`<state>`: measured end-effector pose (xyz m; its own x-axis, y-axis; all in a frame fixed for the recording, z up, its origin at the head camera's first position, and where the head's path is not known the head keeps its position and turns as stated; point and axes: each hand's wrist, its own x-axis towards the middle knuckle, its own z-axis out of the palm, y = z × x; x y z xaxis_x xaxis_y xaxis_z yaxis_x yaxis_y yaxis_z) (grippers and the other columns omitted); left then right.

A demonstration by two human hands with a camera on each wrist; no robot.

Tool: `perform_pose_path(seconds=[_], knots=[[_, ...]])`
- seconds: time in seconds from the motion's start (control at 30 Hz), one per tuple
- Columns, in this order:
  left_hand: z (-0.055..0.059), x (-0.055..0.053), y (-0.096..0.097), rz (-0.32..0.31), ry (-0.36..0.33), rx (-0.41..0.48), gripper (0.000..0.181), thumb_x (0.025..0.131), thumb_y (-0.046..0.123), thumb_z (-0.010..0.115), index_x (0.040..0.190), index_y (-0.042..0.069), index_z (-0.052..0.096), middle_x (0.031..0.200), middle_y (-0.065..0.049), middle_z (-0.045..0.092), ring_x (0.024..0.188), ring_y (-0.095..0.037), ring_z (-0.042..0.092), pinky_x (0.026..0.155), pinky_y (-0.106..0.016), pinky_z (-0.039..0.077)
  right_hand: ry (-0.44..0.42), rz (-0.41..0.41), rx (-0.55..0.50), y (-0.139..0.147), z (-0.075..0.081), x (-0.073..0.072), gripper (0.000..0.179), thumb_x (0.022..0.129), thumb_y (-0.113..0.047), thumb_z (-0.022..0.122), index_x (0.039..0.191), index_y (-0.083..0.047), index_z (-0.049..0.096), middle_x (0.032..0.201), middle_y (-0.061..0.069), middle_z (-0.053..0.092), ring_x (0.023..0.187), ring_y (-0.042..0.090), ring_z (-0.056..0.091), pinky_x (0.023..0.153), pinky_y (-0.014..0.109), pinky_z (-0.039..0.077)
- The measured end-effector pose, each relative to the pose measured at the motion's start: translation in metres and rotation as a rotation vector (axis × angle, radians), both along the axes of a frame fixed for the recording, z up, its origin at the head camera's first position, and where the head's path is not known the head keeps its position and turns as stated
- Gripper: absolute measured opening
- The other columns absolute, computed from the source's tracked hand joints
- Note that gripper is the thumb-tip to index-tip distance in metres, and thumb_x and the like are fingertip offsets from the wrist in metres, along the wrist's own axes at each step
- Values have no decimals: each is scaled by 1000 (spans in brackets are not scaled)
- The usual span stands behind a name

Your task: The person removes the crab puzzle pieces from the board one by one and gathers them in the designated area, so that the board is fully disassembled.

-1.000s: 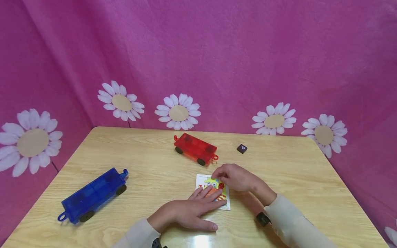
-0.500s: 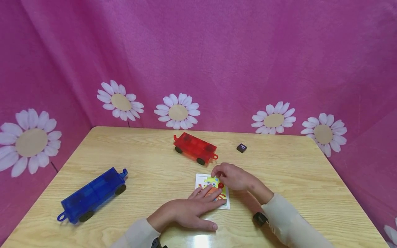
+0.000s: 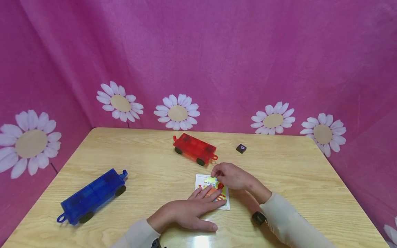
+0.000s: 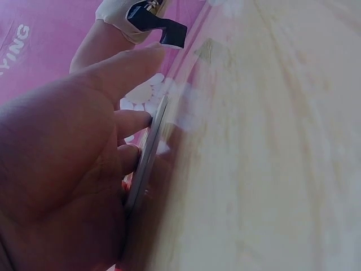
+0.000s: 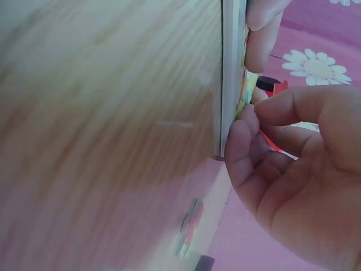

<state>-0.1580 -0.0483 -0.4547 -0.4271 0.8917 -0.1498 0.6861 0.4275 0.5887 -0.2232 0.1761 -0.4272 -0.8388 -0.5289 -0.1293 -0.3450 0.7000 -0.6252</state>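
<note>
A small jigsaw puzzle with a cartoon picture lies in a white frame (image 3: 228, 206), near the front of the table. My left hand (image 3: 193, 212) rests palm down with fingers spread over its lower half, covering part of the picture. At the upper right corner, my right hand (image 3: 234, 176) pinches a yellow jigsaw piece (image 3: 212, 181) with thumb and fingertips. In the right wrist view the thumb and index finger meet at the edge of this yellow-green piece (image 5: 249, 93). The left wrist view shows the left fingers (image 4: 131, 121) on the frame, seen edge-on.
Behind the puzzle stands a red toy wagon (image 3: 195, 148) with black wheels. A larger blue toy wagon (image 3: 93, 196) is at the left. A black tile with a white letter (image 3: 241, 148) lies at the back right. A pink flowered curtain (image 3: 198, 62) hangs behind the table.
The yellow piece under my right fingertips has shifted slightly, and its outline with a knob shows more plainly. My left hand stays in place.
</note>
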Motion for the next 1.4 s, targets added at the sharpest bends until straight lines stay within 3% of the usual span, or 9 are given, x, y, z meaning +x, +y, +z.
perform_pose_path(seconds=[0.13,0.4,0.6,0.77,0.93,1.2,1.4], knots=[[0,0,0,1,-6,0,74,103,56,52,165,26,27,172,-4,6,156,-29,-8,122,-56,-2,-21,-30,-39,-1,0,2,15,97,2,58,96,-8,70,87,-1,63,79,15,56,76,33,49],[1,0,0,-3,-4,12,73,103,55,52,165,25,27,172,-5,7,156,-30,-8,121,-56,-1,10,-11,-78,-3,0,4,14,96,5,59,98,-6,68,86,0,65,72,13,59,71,30,52],[0,0,1,-7,7,11,74,103,55,52,165,26,27,172,-5,7,156,-30,-7,121,-56,0,5,-32,-60,-3,1,4,17,97,4,61,105,-8,69,92,0,67,79,15,60,74,31,54],[-1,-1,1,-8,0,14,73,103,56,52,165,27,26,173,-2,3,156,-29,-8,121,-57,-1,48,-34,-50,1,4,4,18,96,4,62,102,-9,72,90,-2,69,83,14,61,81,35,53],[0,0,1,-14,23,25,73,103,55,52,165,25,27,173,-1,2,156,-29,-8,122,-55,-1,83,-45,-66,13,9,3,18,97,3,61,99,-11,72,90,-2,69,85,14,60,82,37,51],[2,-1,0,0,-8,13,74,102,57,53,165,27,27,173,2,3,156,-28,-8,122,-55,-2,73,-103,-85,45,17,7,14,97,1,61,100,-8,71,90,1,66,75,15,57,61,31,49],[1,-1,0,-8,-27,18,74,102,57,52,165,28,27,173,2,2,156,-28,-8,122,-54,-3,98,-131,-47,75,20,11,14,97,0,61,99,-9,71,90,-1,66,82,16,58,72,34,51]])
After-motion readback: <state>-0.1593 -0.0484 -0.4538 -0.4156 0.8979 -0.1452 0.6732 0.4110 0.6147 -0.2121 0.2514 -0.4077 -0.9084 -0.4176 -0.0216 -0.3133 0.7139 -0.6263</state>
